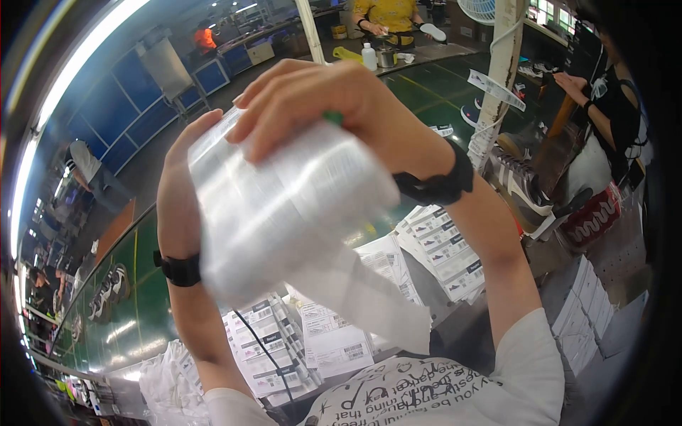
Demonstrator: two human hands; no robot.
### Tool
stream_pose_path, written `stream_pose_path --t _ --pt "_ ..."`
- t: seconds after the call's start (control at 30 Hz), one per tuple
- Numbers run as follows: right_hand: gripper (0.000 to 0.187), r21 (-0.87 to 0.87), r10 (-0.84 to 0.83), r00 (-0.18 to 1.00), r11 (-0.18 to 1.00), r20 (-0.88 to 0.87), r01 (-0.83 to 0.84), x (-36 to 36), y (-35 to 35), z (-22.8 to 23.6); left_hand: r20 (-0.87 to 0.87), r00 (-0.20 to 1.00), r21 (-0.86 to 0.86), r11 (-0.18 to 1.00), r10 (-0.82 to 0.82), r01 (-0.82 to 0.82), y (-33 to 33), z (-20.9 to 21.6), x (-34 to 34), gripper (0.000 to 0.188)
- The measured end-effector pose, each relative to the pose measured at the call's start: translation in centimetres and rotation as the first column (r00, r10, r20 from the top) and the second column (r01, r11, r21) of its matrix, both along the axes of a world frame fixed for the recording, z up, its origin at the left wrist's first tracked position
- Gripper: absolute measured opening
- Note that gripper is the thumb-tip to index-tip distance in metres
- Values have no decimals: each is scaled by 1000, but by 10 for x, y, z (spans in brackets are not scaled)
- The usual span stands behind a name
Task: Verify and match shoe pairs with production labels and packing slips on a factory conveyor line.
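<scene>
Raised in front of me is a blurred white bundle (291, 192), which looks like a thick stack of paper. My right hand (341, 96) bends over its top with the fingers curled onto the upper face. Along its left edge lies my left hand (179, 177), gripping that side; part of its fingers is hidden behind the bundle. A loose white paper strip (376, 302) hangs from beneath it. Below, on the worktop, lie sheets of printed shoe labels (266, 351), more label sheets (449, 255) to the right and printed papers (337, 341) between them.
A green conveyor (145, 319) carries shoes (110, 292) at left. Crumpled white paper (167, 383) lies lower left. At right are a white post (497, 92), a sneaker (518, 181), paper stacks (586, 312) and a co-worker's hands (572, 85). A person in yellow (387, 11) works beyond.
</scene>
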State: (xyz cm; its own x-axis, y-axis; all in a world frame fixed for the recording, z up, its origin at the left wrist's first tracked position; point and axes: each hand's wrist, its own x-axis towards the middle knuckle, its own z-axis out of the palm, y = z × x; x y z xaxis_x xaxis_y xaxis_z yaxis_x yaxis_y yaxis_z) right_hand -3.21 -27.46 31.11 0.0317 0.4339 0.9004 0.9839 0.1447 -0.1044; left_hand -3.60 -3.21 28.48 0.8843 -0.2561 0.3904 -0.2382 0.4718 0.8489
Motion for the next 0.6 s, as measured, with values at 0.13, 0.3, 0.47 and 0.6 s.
stream_pose_path --t 0.13,0.3,0.47,0.6 --pt "40 -163 -332 890 904 312 394 -18 -3 -21 89 995 -51 997 -49 54 13 2 -2 41" --pt "34 -184 -265 960 943 90 277 -17 -16 -38 297 953 320 935 52 -151 4 3 -11 51" --pt "31 145 231 545 970 -806 -195 -11 -5 -41 657 733 199 897 178 -396 -30 -3 -22 49" --pt "29 232 151 615 971 -774 55 -10 9 -32 388 920 307 933 60 -190 -38 -22 -18 47"
